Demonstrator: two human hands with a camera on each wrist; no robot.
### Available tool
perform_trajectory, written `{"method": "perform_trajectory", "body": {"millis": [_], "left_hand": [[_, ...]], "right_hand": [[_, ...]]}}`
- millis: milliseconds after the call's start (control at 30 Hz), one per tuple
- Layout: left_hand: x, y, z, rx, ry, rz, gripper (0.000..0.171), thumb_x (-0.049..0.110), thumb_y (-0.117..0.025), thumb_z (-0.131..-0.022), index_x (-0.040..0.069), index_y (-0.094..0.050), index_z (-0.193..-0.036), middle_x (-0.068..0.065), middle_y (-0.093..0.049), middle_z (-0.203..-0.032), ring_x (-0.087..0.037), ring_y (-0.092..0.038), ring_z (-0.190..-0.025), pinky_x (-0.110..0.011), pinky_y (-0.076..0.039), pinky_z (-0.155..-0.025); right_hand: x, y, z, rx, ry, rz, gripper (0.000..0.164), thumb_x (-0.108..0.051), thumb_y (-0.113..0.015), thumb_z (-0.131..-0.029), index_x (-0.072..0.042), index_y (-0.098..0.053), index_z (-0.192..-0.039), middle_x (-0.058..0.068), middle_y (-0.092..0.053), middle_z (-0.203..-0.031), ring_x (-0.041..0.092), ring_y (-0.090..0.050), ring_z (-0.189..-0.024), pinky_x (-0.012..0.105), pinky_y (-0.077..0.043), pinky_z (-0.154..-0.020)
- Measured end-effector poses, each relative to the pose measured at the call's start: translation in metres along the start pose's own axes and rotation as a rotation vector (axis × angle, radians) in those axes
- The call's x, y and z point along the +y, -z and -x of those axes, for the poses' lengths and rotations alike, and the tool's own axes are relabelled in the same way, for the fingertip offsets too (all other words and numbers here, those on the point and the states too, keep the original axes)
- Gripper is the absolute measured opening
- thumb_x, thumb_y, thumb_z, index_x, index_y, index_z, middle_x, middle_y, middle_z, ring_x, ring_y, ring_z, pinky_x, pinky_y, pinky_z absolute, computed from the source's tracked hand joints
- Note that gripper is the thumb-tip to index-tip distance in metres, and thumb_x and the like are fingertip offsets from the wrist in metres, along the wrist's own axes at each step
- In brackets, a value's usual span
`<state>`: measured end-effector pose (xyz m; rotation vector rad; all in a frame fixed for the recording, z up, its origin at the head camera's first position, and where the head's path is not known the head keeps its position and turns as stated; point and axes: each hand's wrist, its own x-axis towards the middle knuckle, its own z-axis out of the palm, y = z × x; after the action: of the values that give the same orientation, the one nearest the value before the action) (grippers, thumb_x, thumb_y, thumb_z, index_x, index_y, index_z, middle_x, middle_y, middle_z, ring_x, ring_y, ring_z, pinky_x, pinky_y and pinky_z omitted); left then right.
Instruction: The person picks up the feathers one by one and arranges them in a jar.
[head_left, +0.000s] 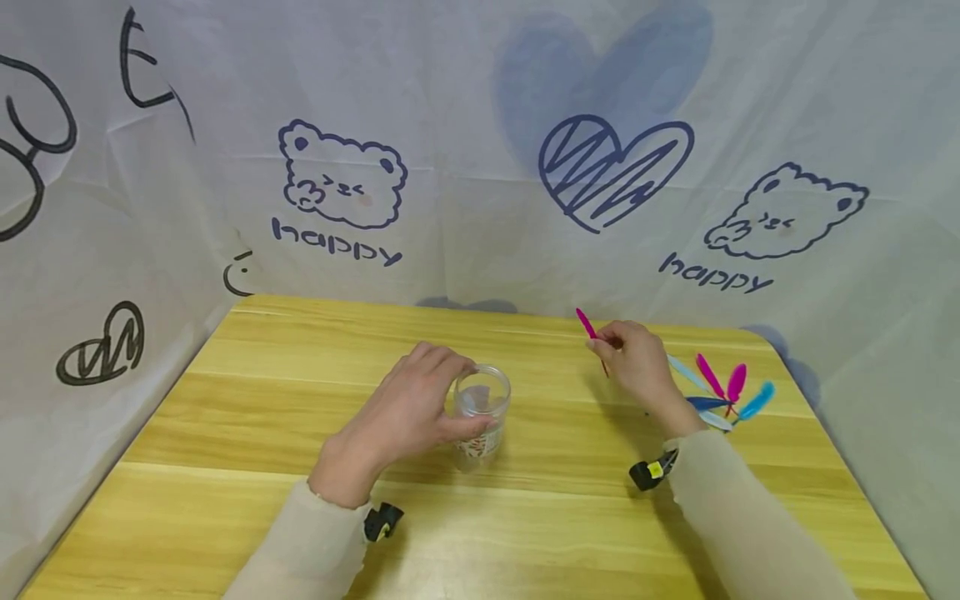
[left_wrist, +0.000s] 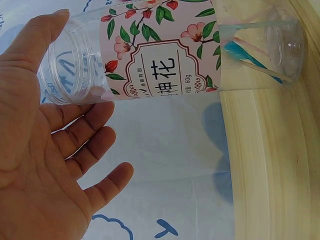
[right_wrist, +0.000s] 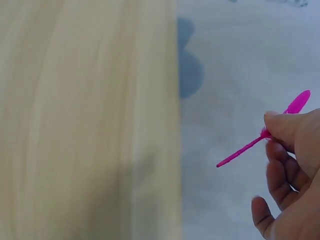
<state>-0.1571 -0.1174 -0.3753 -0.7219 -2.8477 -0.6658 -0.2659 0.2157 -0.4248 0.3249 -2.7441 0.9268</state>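
A clear plastic jar (head_left: 492, 400) with a floral label (left_wrist: 172, 50) stands upright on the table. My left hand (head_left: 412, 408) grips it near the open rim, thumb on one side and index finger on the other; the remaining fingers are spread apart from it in the left wrist view. Inside, at the bottom of the jar, lie a blue feather (left_wrist: 252, 60) and some thin pale pieces. To the jar's right, my right hand (head_left: 637, 367) pinches a magenta feather (right_wrist: 240, 152) between thumb and index finger, holding it above the table with its quill end pointing down.
A loose bunch of feathers, including a bright blue feather (head_left: 756, 401), a magenta feather (head_left: 737, 382) and a dark blue feather (head_left: 708, 403), lies at the right of the wooden table (head_left: 225, 433). White cloth (head_left: 465, 208) with drawings hangs behind.
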Motion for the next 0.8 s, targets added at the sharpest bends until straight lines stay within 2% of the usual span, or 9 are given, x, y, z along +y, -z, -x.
{"method": "perform_trajectory", "body": {"millis": [133, 467, 633, 800], "left_hand": [[0.001, 0.000, 0.000, 0.000, 0.003, 0.001, 0.069, 0.061, -0.080, -0.087, 0.011, -0.067, -0.132, -0.005, -0.066, -0.134, -0.027, -0.055, -0.130, -0.050, -0.045, -0.114], [0.001, 0.001, 0.000, -0.001, 0.007, -0.001, 0.070, 0.061, -0.080, -0.086, 0.010, -0.068, -0.133, -0.005, -0.066, -0.134, -0.028, -0.055, -0.131, -0.050, -0.044, -0.116], [0.001, 0.000, 0.000, -0.006, 0.013, 0.003, 0.071, 0.061, -0.080, -0.087, 0.010, -0.067, -0.133, -0.006, -0.066, -0.135, -0.028, -0.054, -0.132, -0.050, -0.043, -0.117], [0.001, 0.000, 0.000, -0.008, 0.017, 0.008, 0.070, 0.061, -0.081, -0.087, 0.010, -0.067, -0.133, -0.005, -0.066, -0.134, -0.028, -0.055, -0.131, -0.050, -0.044, -0.116]], "right_hand": [[-0.024, 0.003, 0.008, 0.072, 0.047, -0.044, 0.018, -0.019, -0.074, -0.100, -0.002, -0.072, -0.096, 0.015, -0.066, -0.101, 0.032, -0.059, -0.099, 0.045, -0.049, -0.087], [-0.086, 0.014, 0.027, 0.203, 0.176, -0.205, 0.011, -0.009, -0.082, -0.092, -0.001, -0.076, -0.092, 0.012, -0.067, -0.094, 0.027, -0.058, -0.098, 0.037, -0.045, -0.082], [-0.113, 0.019, 0.033, 0.216, 0.219, -0.296, 0.009, -0.008, -0.083, -0.090, -0.002, -0.077, -0.091, 0.010, -0.066, -0.093, 0.021, -0.056, -0.098, 0.028, -0.043, -0.080], [-0.137, 0.020, 0.039, 0.181, 0.223, -0.436, 0.007, -0.007, -0.081, -0.092, -0.002, -0.077, -0.091, 0.010, -0.065, -0.094, 0.017, -0.054, -0.096, 0.022, -0.044, -0.079]]}}
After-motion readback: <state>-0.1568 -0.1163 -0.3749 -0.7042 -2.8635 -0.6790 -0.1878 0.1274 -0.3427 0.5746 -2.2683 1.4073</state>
